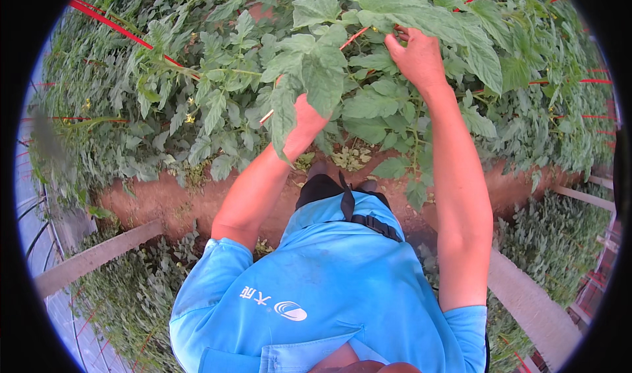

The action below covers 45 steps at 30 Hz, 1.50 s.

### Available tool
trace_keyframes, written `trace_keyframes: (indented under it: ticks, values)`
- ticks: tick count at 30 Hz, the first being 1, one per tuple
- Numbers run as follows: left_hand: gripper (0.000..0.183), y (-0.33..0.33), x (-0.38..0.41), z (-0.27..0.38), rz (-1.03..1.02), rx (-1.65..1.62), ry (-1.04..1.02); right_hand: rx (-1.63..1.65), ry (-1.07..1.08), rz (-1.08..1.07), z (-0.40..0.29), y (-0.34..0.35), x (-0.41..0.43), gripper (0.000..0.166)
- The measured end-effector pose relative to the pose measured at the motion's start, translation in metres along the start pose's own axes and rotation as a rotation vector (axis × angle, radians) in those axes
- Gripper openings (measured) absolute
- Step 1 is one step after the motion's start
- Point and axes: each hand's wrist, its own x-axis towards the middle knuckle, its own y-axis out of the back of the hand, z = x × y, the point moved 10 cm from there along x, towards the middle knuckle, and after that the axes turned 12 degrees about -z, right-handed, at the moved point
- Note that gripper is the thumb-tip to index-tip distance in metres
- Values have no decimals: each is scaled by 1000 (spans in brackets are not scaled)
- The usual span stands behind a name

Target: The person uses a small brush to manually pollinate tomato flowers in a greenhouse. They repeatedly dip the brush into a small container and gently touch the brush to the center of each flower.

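Tomato plants [217, 72] with lobed green leaves and small yellow flowers fill the view before me. My left hand [310, 119] is among the leaves at the centre, its fingers largely hidden behind a drooping tomato leaf [322, 77]. The end of a thin pale and red stick-like piece [266, 117] shows beside it; its hold cannot be made out. Higher and to the right, my right hand [417, 52] reaches in under a broad leaf, thumb and fingers bent close to a red twine [354, 38]. What its fingertips touch is hidden by foliage.
More red twines [123, 31] run slanting through the plants. Reddish soil [163, 200] lies around my feet. Pale concrete posts [98, 258] stand on the left and right [535, 304], with further plant rows [138, 284] behind me. Plastic greenhouse film [37, 175] borders the left.
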Motion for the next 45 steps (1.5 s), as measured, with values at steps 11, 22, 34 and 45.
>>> trace_keyframes:
  ticks: [11,22,34,45]
  values:
    - [32,-3,2,13,21,257,-131,219,-74,65,8,7,-3,31]
    - [33,41,-50,63,-33,142,-7,351,-147,-75,-18,36,-13,42]
    - [52,-18,-134,142,-521,57,-399,834,-11,401,-13,103,-135,29]
    - [39,-209,-153,137,-662,-68,-475,1124,-245,123,60,76,-336,32]
